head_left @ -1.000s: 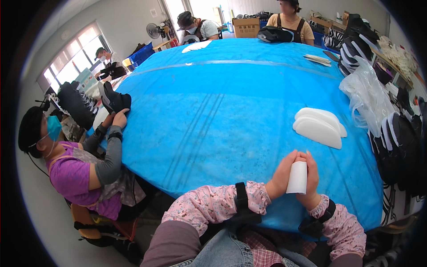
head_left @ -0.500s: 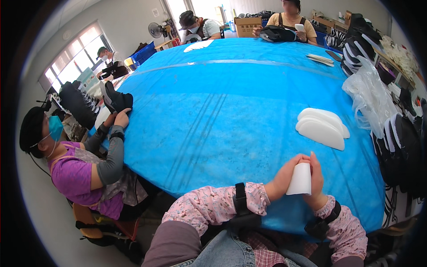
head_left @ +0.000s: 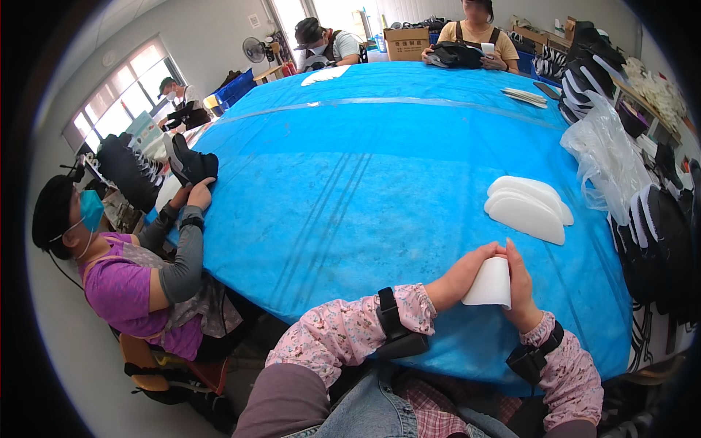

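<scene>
A white half-round insert sheet (head_left: 489,285) is bent into a curve between my two hands, above the near right part of the table. My left hand (head_left: 461,277) is closed against its left side. From the right, my right hand (head_left: 521,286) cups the sheet with its fingers pointing away from me. Both sets of fingertips come together at the far end and partly hide the sheet. Just beyond my hands, several similar white half-round sheets (head_left: 527,212) lie overlapped on the blue table cover (head_left: 380,204).
A clear plastic bag (head_left: 602,157) hangs at the right edge beside black shoes with white stripes (head_left: 650,233). At left a co-worker (head_left: 120,270) holds a dark shoe (head_left: 191,160). Other people sit along the far side. A flat stack of pale pieces (head_left: 524,97) lies far right.
Both my hands have moved slightly away from me with the white sheet, whose near end now looks wider and less tightly curled. The overlapped sheets have stayed in place.
</scene>
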The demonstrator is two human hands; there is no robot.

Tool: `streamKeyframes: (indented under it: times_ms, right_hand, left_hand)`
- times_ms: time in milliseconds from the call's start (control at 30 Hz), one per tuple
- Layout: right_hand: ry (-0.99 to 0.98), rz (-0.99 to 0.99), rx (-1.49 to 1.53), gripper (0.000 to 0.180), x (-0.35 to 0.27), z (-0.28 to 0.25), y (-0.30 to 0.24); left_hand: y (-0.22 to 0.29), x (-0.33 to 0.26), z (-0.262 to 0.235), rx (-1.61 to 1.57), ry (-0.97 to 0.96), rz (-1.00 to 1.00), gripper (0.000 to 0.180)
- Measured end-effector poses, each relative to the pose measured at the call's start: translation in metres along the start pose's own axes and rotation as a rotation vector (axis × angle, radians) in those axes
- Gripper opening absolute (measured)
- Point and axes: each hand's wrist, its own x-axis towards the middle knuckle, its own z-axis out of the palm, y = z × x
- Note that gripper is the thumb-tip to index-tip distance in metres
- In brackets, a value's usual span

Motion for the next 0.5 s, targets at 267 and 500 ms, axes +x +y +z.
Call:
streamKeyframes:
  times_ms: [267,500]
  right_hand:
    - [-0.018,0.424,0.414,0.042,0.005,0.001,-0.008]
    - [-0.129,0.489,0.524,0.05,-0.003,0.006,-0.036]
  left_hand:
    - [-0.004,0.004,-0.003,0.031,-0.007,0.032,0.039]
    - [0.008,-0.007,0.013,-0.021,-0.108,0.036,0.041]
